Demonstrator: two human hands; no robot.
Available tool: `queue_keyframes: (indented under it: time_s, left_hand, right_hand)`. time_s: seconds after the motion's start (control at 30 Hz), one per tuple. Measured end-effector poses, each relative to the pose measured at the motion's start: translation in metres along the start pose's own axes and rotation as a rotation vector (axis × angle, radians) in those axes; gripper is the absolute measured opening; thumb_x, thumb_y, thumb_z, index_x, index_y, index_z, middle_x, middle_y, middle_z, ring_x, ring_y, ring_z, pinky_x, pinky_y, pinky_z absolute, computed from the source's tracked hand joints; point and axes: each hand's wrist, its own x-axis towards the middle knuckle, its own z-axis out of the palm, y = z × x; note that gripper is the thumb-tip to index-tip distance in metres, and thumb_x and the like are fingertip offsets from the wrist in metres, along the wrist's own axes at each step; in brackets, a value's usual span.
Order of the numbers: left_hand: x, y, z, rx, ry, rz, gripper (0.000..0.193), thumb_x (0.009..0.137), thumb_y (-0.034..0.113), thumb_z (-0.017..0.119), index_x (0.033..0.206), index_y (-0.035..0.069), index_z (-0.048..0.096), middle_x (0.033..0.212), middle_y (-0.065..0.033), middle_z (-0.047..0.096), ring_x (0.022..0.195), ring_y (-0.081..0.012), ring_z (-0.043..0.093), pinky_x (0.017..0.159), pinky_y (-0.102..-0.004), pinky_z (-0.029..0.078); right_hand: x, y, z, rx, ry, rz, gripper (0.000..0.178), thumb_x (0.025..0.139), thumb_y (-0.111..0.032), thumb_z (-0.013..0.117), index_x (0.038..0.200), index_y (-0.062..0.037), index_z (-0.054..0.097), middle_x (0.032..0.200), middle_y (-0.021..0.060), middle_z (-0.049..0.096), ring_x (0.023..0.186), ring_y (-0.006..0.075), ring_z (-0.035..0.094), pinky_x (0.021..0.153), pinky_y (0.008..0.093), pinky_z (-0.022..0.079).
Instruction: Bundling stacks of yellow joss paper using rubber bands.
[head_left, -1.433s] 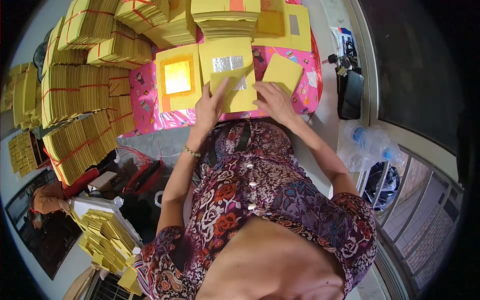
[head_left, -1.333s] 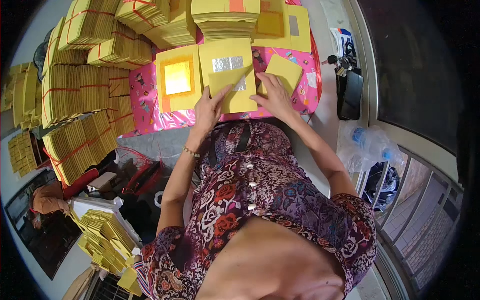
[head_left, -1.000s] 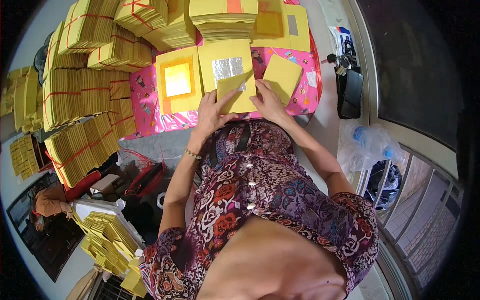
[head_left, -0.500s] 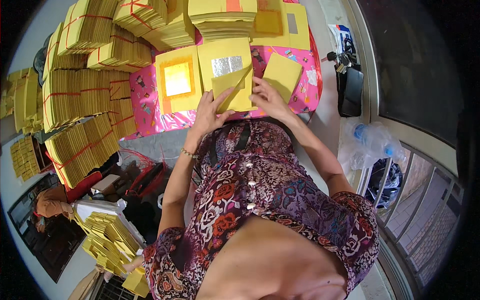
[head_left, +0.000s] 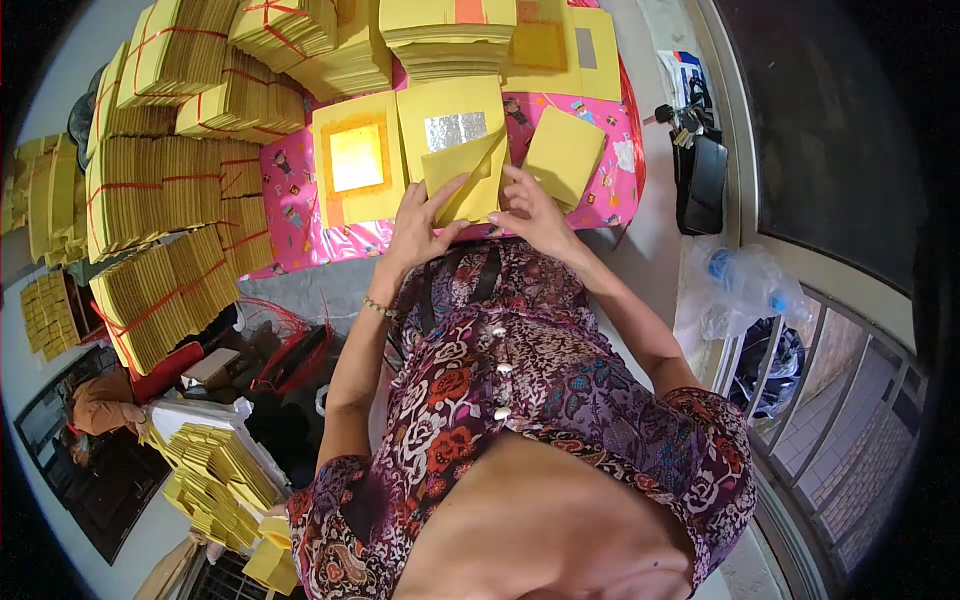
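Observation:
On the pink-covered table lies a yellow paper sheet with a silver foil patch (head_left: 455,130). Its near part is folded over into a slanting yellow flap (head_left: 462,168). My left hand (head_left: 422,222) rests on the flap's left side, thumb and fingers spread. At the sheet's right edge is my right hand (head_left: 535,210), thumb apart from lightly bent fingers, the thumb tip by the near corner. A folded yellow paper piece (head_left: 565,155) lies just right of it. Left of the sheet is a stack of yellow paper with a gold square (head_left: 358,160).
Bundles of yellow paper tied with red string (head_left: 150,195) rise at the left, and a thick yellow stack (head_left: 445,45) stands at the back. A dark phone (head_left: 706,170) and keys (head_left: 688,122) lie on the right ledge. Below them is a clear plastic bag (head_left: 745,290).
My right hand has slid a little toward me along the sheet's right edge, its thumb now lower by the near corner. The left hand and the folded flap look almost unmoved.

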Motion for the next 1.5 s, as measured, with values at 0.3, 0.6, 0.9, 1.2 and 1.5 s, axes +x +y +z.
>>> queue_keyframes:
  time_s: [0.3,0.6,0.9,1.2,1.5]
  left_hand:
    - [0.0,-0.002,0.003,0.008,-0.017,-0.04,0.076,0.068,0.025,0.082,0.136,0.019,0.05,0.11,-0.0162,0.056,0.095,-0.0328,0.051,0.084,-0.0402,0.044]
    - [-0.001,-0.005,0.007,0.011,-0.003,-0.058,0.077,0.066,0.031,0.082,0.135,0.02,0.051,0.111,-0.014,0.057,0.096,-0.0323,0.052,0.085,-0.0401,0.045]
    - [-0.001,-0.007,0.007,-0.002,-0.012,-0.077,0.07,0.071,0.031,0.079,0.134,0.02,0.052,0.104,-0.0144,0.057,0.091,-0.0314,0.051,0.081,-0.039,0.045]
    - [0.0,0.005,0.001,0.077,-0.019,0.001,0.086,0.067,0.037,0.081,0.14,0.014,0.042,0.111,-0.0178,0.054,0.095,-0.0342,0.051,0.084,-0.0412,0.044]
    - [-0.004,0.004,0.02,0.071,0.203,-0.004,0.098,0.07,0.036,0.08,0.142,-0.003,0.025,0.124,-0.0223,0.051,0.107,-0.0385,0.052,0.09,-0.0437,0.044]
  right_hand:
    - [0.002,0.011,0.003,-0.026,0.033,-0.069,0.069,0.086,-0.006,0.065,0.142,-0.0034,0.026,0.114,0.0163,0.054,0.103,0.0215,0.058,0.083,0.0316,0.051]
    - [0.0,0.008,0.002,-0.006,0.02,-0.042,0.065,0.085,0.004,0.056,0.142,-0.0024,0.025,0.113,0.0131,0.056,0.108,0.0202,0.057,0.09,0.0307,0.046]
    - [-0.001,0.013,0.002,-0.088,0.057,-0.041,0.067,0.084,0.008,0.055,0.142,-0.0035,0.025,0.106,0.0113,0.057,0.095,0.0173,0.06,0.08,0.0297,0.048]
    - [-0.003,-0.016,0.001,-0.88,0.348,-0.474,0.048,0.072,0.003,0.065,0.118,-0.0077,0.055,0.094,0.0109,0.051,0.082,0.0286,0.057,0.072,0.0392,0.049]
    - [0.013,-0.029,0.01,-0.674,0.217,-0.542,0.024,0.074,-0.003,0.067,0.098,-0.0061,0.065,0.095,0.0099,0.049,0.085,0.0279,0.058,0.074,0.0385,0.049]
